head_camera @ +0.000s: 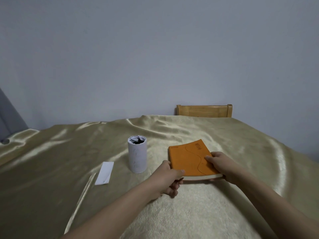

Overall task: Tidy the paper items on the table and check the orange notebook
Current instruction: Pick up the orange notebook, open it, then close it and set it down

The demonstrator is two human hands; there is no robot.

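The orange notebook [187, 157] lies closed on the pale fuzzy mat, its near edge lifted slightly. My left hand [168, 178] grips its near left corner, thumb on the cover and fingers underneath. My right hand [220, 163] holds the near right edge, thumb resting on the cover. A white paper-wrapped cylinder [137, 155] stands upright to the left of the notebook, with crumpled paper in its open top. Further left, a folded white paper strip [104, 173] lies flat on the cloth.
A shiny gold cloth [60, 161] covers the table in wrinkles, with a fuzzy cream mat [189, 213] in front of me. A wooden chair back [204, 110] rises behind the far edge. A grey wall stands behind.
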